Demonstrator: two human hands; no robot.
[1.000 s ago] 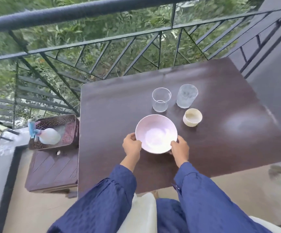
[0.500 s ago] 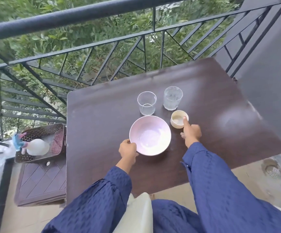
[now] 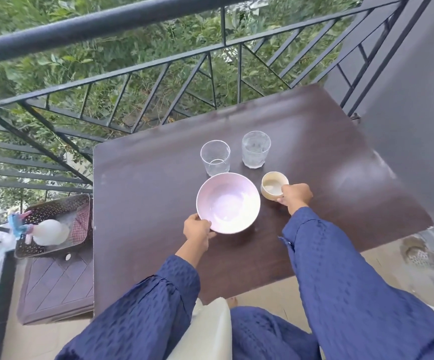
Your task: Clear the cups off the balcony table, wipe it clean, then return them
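Cream cup, two clear glasses

The balcony table has a dark brown, smooth top with a pale dull patch toward 3 o'clock. Four vessels stand upright near its centre. The pink bowl is wide, shallow and empty; it sits in the middle. At about 11 o'clock from the bowl, just beside its rim, stands a clear glass with smooth walls. To the right of this glass, at 1 o'clock from the bowl, stands a second glass, with a cloudy, textured wall. At 3 o'clock from the bowl, near but apart, is a small cream cup, low and round. Whether the glasses and the cup are empty is not clear.
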